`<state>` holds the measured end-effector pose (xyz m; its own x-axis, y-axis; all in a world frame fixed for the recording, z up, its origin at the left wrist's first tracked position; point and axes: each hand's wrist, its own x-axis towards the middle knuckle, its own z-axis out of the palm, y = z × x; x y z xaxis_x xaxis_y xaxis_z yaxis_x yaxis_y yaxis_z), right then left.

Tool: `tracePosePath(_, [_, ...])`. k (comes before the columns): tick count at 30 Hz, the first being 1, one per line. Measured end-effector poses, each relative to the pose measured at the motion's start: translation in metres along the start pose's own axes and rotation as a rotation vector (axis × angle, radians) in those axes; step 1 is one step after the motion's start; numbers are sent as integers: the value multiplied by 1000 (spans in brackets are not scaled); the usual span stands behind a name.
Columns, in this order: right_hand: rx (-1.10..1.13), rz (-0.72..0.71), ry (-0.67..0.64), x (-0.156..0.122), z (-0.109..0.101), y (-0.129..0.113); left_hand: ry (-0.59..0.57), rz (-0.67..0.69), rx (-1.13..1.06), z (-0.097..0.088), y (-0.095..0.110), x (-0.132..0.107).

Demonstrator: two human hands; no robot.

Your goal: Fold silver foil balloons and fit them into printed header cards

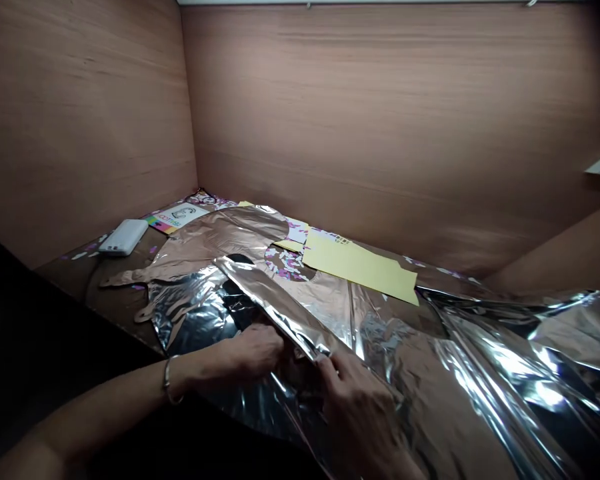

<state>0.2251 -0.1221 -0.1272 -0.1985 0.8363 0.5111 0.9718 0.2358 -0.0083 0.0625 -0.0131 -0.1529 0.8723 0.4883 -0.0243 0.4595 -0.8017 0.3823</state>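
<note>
A large, flat silver foil balloon [215,233], uninflated and wrinkled, spreads over the table, with small tabs at its left end and a round opening near its middle. One long edge is folded up into a shiny raised strip. My left hand [257,350], a bracelet on its wrist, is curled closed against the foil just below this strip; its fingertips are hidden. To its right, my right hand [357,400] pinches the near end of the strip between thumb and fingers. Dark, reflective foil lies beneath both hands.
A white power bank [124,237] lies at the table's left side, beside a printed card [177,215]. Yellow paper [360,263] lies behind the foil, among scattered confetti pieces [287,262]. Wooden panels [380,133] enclose the back and sides. More crumpled foil [535,367] extends right.
</note>
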Motion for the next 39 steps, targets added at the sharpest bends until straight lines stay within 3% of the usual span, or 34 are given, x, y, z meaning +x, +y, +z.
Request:
tracePosePath(3, [40,-6,-82,-8,7,-10,3,-74,148,-3,8,-27])
tracePosePath(6, [-13,-20,-136,-11,12,-17,-6,-151,240,-3,15,-39])
tracePosePath(11, [34,3,-309,-13,13,-29,91,-312,-77,-5,15,-37])
tracePosePath(16, [216,93,-489,-11,10,-37,240,-370,-227,-12,10,-37])
tracePosePath(19, [310,109,-582,-6,5,-38,465,-428,-481,-10,6,-39])
tracePosePath(21, [365,111,-626,-3,2,-35,714,-482,-613,-9,4,-41])
tracePosePath(23, [440,118,-655,-2,1,-29,976,-487,-473,-13,6,-42])
tracePosePath(24, [477,122,-668,-2,0,-26,1049,-445,-330,-17,8,-42])
tracePosePath(25, [508,125,-679,-1,0,-24,1049,-372,-184,-21,11,-40])
tracePosePath(26, [527,129,-688,-1,0,-22,968,-284,-63,-24,15,-37])
tracePosePath(28, [531,125,-697,-1,1,-21,624,-133,85,-28,22,-25])
tracePosePath(30, [520,121,-678,-1,1,-22,274,-70,164,-25,24,-9])
tracePosePath(32, [531,84,-659,-1,-1,-20,66,-57,201,-16,18,5])
tracePosePath(35, [613,43,-557,2,-8,-5,-50,-21,207,-5,5,16])
tracePosePath(38, [524,88,-347,3,-10,20,-58,54,212,-6,-3,16])
tracePosePath(39, [467,90,-334,2,-9,28,-55,90,213,-8,-3,16])
